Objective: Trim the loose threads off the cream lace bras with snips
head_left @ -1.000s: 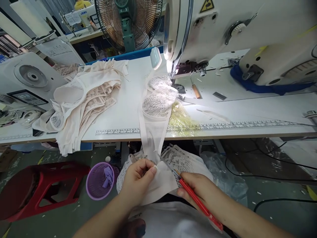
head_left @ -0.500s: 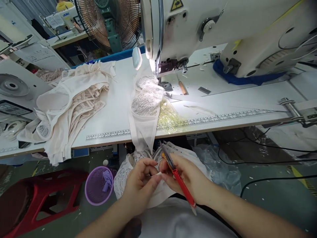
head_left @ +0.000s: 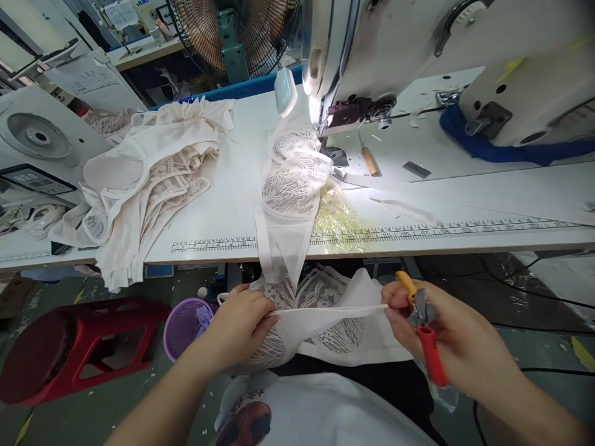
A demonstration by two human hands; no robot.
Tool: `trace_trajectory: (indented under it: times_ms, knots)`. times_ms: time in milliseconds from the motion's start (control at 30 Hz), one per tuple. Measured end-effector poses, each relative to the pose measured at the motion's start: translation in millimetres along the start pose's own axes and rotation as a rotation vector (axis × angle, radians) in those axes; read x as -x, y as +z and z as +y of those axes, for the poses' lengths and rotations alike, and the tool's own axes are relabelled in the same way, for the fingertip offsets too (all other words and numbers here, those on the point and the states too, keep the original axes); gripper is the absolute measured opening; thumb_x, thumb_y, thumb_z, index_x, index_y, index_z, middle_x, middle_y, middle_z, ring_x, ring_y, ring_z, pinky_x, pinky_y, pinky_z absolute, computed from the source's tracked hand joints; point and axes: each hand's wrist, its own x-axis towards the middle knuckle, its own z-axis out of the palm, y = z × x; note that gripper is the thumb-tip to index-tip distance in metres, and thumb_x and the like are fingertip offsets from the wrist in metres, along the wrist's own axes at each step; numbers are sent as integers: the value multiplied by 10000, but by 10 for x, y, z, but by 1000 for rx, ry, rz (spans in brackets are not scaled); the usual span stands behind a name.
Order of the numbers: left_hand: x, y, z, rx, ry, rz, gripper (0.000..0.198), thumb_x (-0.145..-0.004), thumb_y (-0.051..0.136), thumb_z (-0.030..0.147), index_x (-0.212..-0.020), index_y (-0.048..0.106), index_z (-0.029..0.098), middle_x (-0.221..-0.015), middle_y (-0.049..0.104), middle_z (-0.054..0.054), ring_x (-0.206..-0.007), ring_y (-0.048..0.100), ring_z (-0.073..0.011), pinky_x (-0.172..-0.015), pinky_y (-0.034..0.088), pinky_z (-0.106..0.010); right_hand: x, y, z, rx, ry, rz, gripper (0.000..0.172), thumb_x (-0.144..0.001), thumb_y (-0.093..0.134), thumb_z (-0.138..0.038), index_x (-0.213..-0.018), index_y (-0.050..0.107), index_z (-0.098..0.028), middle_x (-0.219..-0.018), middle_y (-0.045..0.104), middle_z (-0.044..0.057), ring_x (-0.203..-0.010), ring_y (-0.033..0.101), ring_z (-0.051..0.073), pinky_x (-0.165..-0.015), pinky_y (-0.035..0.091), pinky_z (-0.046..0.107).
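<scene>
Right hand (head_left: 453, 337): closed, the fingertips pinching one end of the edge of a pale garment (head_left: 320, 317); scissors (head_left: 431, 356) with a red and a yellow handle are held in the same hand. Left hand (head_left: 242, 325): closed over the garment farther along, the edge drawn nearly straight between both hands. The garment lies over the lap, below the front of the worktop (head_left: 218, 214), with lace cups showing. Just beyond, a lace piece (head_left: 290, 189) lies by the sewing machine (head_left: 400, 43), its lower end hanging over the front; whether it joins the garment cannot be determined. Yellowish film (head_left: 337, 217) lies beside it. Farther left: a garment pile (head_left: 158, 161). On the floor: a purple basket (head_left: 174, 331) and red stool (head_left: 88, 341).
</scene>
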Motion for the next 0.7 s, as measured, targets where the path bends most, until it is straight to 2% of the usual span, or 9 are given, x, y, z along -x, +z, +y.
trace_trajectory:
  times_ms: [100, 167, 267, 333, 400, 467, 567, 700]
  knots:
    - [-35, -8, 101, -14, 49, -11, 176, -877, 443, 189, -813, 605, 159, -760, 641, -46, -768, 600, -200, -921, 394, -440, -44, -18, 2, 138, 10, 94, 201, -746, 569, -174, -929, 523, -242, -858, 617, 44, -682, 592, 192, -579, 483, 281]
    - [-67, -12, 190, -40, 86, -31, 184, -875, 449, 192, -810, 618, 158, -754, 648, -48, -769, 604, -205, -928, 387, -452, -85, 33, -81, 116, 24, 88, 220, -749, 558, -156, -952, 540, -238, -905, 632, 42, -626, 575, 165, -545, 473, 262]
    - [-119, -13, 318, -98, 151, -56, 186, -862, 449, 182, -797, 621, 155, -742, 649, -53, -747, 603, -208, -915, 398, -458, -146, 223, -285, -80, 0, -158, 175, -729, 523, -119, -875, 535, -214, -941, 645, 54, -568, 561, 137, -502, 469, 242]
    - [-146, -7, 374, -136, 191, -82, 143, -824, 476, 161, -785, 614, 155, -729, 647, -50, -714, 598, -202, -909, 405, -460, -180, 381, -405, -142, -34, -335, 121, -693, 516, -110, -748, 493, -214, -811, 638, 41, -559, 558, 146, -484, 455, 241]
    - [-152, -2, 387, -162, 219, -111, 114, -794, 496, 146, -776, 607, 161, -727, 646, -47, -695, 594, -198, -915, 401, -470, -201, 507, -469, -131, -40, -424, 156, -672, 521, -106, -661, 422, -226, -656, 570, 1, -537, 529, 148, -463, 418, 233]
    - [-124, -8, 349, -173, 247, -113, 127, -806, 485, 146, -786, 608, 172, -732, 642, -41, -691, 589, -194, -944, 374, -494, -204, 568, -474, -137, -20, -450, 222, -658, 530, -93, -629, 360, -232, -590, 503, -33, -512, 492, 134, -453, 386, 217]
    - [-26, -64, 215, -179, 276, -106, 177, -858, 447, 177, -862, 624, 189, -760, 628, -36, -722, 585, -195, -989, 313, -534, -185, 554, -417, -220, 3, -466, 252, -621, 512, -40, -629, 344, -228, -604, 489, -46, -520, 489, 116, -458, 376, 192]
    - [129, -226, -1, -155, 204, -155, 266, -904, 370, 167, -935, 634, 181, -805, 623, -47, -772, 596, -199, -999, 291, -551, -146, 491, -338, -273, 0, -472, 239, -599, 475, 3, -643, 392, -218, -625, 490, -43, -532, 487, 109, -465, 381, 183]
